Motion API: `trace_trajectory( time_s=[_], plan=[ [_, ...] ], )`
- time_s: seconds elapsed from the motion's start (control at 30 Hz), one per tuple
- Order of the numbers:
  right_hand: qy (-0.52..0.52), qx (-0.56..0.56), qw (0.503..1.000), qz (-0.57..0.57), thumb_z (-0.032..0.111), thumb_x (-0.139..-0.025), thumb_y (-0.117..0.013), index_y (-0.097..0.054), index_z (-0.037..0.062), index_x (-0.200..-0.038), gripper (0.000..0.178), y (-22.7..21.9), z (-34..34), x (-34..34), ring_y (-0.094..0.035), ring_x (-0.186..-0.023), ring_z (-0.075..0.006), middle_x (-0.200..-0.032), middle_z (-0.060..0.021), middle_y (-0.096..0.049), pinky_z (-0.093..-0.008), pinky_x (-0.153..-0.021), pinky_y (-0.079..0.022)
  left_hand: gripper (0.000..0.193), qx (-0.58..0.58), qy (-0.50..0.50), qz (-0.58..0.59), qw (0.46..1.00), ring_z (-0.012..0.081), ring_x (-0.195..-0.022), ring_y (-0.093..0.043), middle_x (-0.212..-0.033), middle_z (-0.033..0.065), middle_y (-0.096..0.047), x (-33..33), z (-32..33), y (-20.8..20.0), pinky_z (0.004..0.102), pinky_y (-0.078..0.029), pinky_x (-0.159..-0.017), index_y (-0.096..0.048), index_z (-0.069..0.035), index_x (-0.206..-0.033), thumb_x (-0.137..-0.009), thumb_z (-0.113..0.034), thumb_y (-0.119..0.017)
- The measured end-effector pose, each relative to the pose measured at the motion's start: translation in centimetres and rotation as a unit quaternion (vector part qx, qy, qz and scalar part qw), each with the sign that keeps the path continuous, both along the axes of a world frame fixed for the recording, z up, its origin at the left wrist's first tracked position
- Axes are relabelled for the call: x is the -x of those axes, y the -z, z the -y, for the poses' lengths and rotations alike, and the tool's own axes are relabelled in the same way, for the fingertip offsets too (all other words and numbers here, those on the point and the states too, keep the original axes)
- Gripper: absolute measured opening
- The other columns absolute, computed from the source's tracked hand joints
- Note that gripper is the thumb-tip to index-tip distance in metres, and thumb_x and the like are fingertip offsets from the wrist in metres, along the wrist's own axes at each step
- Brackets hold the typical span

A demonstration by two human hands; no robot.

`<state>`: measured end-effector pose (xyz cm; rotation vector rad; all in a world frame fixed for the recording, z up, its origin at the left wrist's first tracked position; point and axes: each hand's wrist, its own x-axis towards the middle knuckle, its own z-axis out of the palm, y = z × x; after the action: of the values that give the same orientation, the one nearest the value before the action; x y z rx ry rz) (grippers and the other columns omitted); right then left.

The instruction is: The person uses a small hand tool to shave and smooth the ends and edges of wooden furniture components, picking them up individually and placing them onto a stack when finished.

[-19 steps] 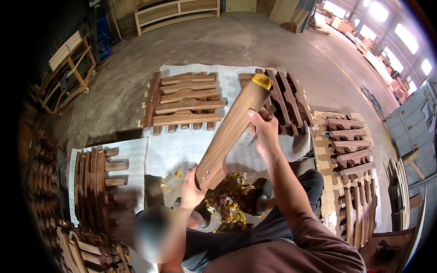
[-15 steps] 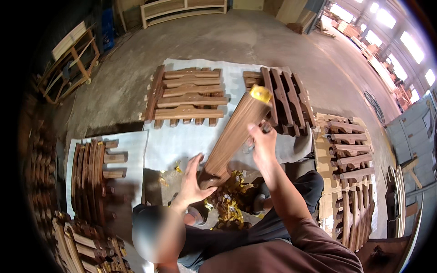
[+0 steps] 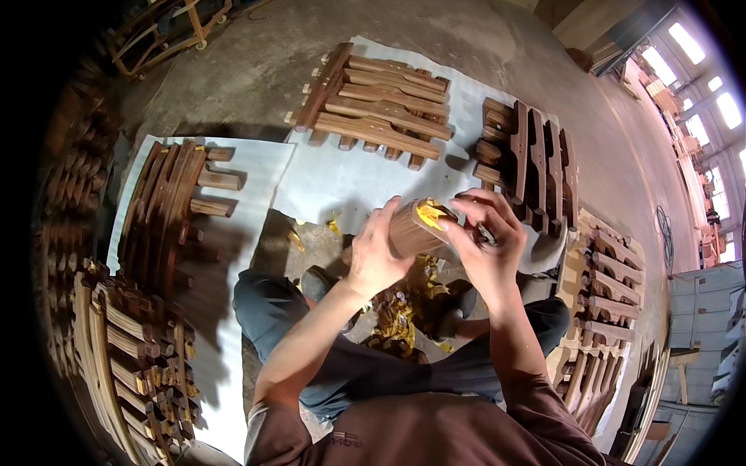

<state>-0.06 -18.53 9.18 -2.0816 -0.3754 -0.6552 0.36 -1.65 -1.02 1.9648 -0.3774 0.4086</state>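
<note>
A brown wooden furniture part (image 3: pixel 409 235) stands up in front of me, its end toward my view. My left hand (image 3: pixel 378 255) is wrapped around its left side. On that end sits a crumpled bit of yellow tape (image 3: pixel 429 213). My right hand (image 3: pixel 496 237) is at the same end, thumb and fingertips closed at the tape's edge. Something small and dark shows within the curl of the right fingers; its kind cannot be made out. Beneath the part, between my feet, lies a heap of yellow tape scraps (image 3: pixel 394 318).
Similar wooden parts lie in a stack (image 3: pixel 385 101) ahead, in another stack (image 3: pixel 536 163) ahead right, and in a stack (image 3: pixel 167 206) at left on white sheeting (image 3: pixel 311 182). More parts (image 3: pixel 614 279) rest on cardboard at right. A wooden pile (image 3: pixel 128 365) stands near left.
The wooden part has been tilted up so its taped end faces me. My left hand has shifted to near that end, and my right hand has moved from its side to the tape.
</note>
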Motion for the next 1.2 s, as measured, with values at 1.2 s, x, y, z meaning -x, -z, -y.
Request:
trace_trajectory(
  time_s=[1.2],
  plan=[
    [-0.205, 0.335, 0.912, 0.117, -0.001, -0.062, -0.071, -0.06, 0.0016, -0.096, 0.036, 1.8, 4.5, -0.3, -0.061, -0.072, -0.0228, -0.097, -0.0088, -0.057, -0.0337, -0.061, -0.053, 0.073, -0.273, 0.188, -0.201, 0.922, 0.0403, -0.106, -0.062, -0.114, 0.0205, -0.063, -2.2, -3.8, -4.1, 0.0468, -0.051, -0.093, -0.049, -0.005, -0.129, -0.06, 0.0, -0.07]
  ],
)
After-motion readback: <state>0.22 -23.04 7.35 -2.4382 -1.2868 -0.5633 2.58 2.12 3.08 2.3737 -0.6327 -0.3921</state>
